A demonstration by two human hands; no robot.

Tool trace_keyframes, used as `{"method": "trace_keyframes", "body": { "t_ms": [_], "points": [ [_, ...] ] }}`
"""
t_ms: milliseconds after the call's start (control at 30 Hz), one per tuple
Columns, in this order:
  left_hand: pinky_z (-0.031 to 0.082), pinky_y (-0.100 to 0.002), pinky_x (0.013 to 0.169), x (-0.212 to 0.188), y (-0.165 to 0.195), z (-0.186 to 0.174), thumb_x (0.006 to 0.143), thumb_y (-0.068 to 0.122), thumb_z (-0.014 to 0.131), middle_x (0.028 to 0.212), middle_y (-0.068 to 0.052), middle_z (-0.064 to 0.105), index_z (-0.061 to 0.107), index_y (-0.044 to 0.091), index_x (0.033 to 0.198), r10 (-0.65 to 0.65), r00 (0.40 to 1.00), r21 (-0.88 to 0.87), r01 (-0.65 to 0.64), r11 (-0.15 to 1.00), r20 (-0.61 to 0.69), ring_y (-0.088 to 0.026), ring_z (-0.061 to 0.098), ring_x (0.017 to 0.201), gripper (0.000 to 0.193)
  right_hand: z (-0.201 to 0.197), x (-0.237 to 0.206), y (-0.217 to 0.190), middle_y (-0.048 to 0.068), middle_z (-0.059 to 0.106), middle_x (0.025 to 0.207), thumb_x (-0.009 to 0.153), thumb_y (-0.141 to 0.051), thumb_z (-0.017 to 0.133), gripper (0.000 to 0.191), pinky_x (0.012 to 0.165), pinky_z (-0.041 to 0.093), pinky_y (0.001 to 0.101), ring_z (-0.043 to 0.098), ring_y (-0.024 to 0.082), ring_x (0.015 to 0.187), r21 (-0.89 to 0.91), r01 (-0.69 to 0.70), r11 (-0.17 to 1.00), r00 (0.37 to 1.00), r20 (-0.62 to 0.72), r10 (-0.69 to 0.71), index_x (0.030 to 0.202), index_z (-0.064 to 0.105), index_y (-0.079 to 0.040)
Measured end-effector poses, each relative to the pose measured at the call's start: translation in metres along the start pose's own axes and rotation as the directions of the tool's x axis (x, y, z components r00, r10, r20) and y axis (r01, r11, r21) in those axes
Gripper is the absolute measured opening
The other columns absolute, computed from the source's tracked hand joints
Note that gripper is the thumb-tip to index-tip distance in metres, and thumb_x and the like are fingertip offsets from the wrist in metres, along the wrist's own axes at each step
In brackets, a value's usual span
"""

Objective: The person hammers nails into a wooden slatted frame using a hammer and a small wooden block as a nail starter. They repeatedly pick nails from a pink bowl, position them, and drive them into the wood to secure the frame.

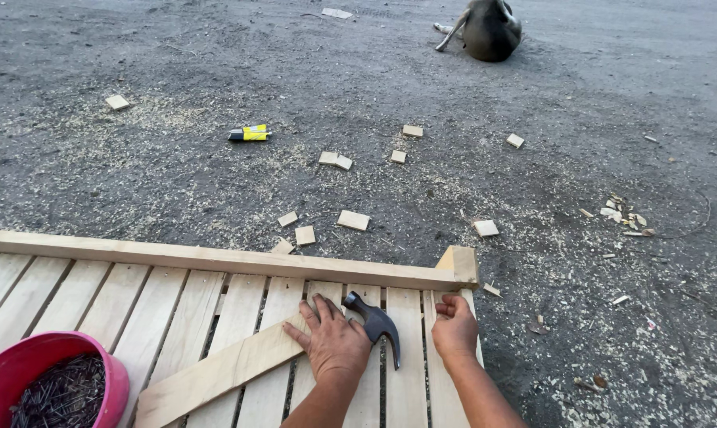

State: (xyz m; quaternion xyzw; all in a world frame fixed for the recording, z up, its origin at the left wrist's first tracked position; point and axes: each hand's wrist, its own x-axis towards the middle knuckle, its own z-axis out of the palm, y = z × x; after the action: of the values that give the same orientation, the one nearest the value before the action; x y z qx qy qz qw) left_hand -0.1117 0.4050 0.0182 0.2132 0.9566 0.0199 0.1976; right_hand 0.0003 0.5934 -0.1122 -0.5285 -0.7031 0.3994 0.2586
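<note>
My left hand (332,341) lies flat, fingers spread, on the upper end of a loose wooden board (216,372) that rests diagonally across a slatted wooden panel (160,305). A black claw hammer (377,325) lies on the slats between my hands, its head next to my left fingers. My right hand (454,326) is curled at the panel's right edge, fingertips touching the slat just below the corner block (459,263). I cannot make out anything held in it. A long rail (216,258) runs along the panel's far edge.
A pink bucket (119,379) filled with dark nails sits on the panel at lower left. Small wood offcuts (353,219) and sawdust litter the dark ground beyond. A yellow-and-black tool (249,133) lies further out. A dark animal (489,30) lies at the top.
</note>
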Motion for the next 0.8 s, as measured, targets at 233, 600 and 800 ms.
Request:
{"method": "trace_keyframes", "body": {
  "t_ms": [233,600,800],
  "points": [
    [-0.004,-0.071,0.117,0.001,0.000,0.003,0.097,0.034,0.035,0.168,-0.013,0.012,0.025,-0.001,0.157,-0.007,1.000,-0.010,0.007,1.000,-0.009,-0.039,0.001,0.155,0.071,-0.008,-0.005,-0.009,0.009,0.078,0.099,0.088,-0.006,0.058,0.035,0.086,0.056,0.0369,0.074,0.026,0.095,-0.167,-0.027,0.986,0.996,0.082,0.041,0.116,0.076,-0.015],
    [-0.005,-0.071,0.117,0.002,0.000,0.005,0.099,0.034,0.032,0.168,-0.012,0.012,0.024,0.000,0.157,-0.006,1.000,-0.001,0.006,1.000,-0.007,-0.038,0.000,0.155,0.068,-0.019,-0.036,-0.021,0.009,0.072,0.113,0.090,-0.014,0.057,0.033,0.091,0.055,0.0396,0.069,0.030,0.103,-0.370,-0.009,0.929,0.999,0.032,0.022,0.112,0.080,-0.023],
    [-0.004,-0.070,0.118,0.002,0.001,0.006,0.098,0.035,0.032,0.168,-0.010,0.012,0.025,0.001,0.157,-0.012,1.000,-0.007,0.012,1.000,-0.026,-0.037,0.001,0.155,0.069,-0.024,-0.050,-0.022,0.008,0.066,0.093,0.082,-0.012,0.063,0.044,0.083,0.055,0.0395,0.068,0.026,0.085,-0.388,0.060,0.920,0.997,0.059,-0.041,0.121,0.076,-0.026]
  ]
}}
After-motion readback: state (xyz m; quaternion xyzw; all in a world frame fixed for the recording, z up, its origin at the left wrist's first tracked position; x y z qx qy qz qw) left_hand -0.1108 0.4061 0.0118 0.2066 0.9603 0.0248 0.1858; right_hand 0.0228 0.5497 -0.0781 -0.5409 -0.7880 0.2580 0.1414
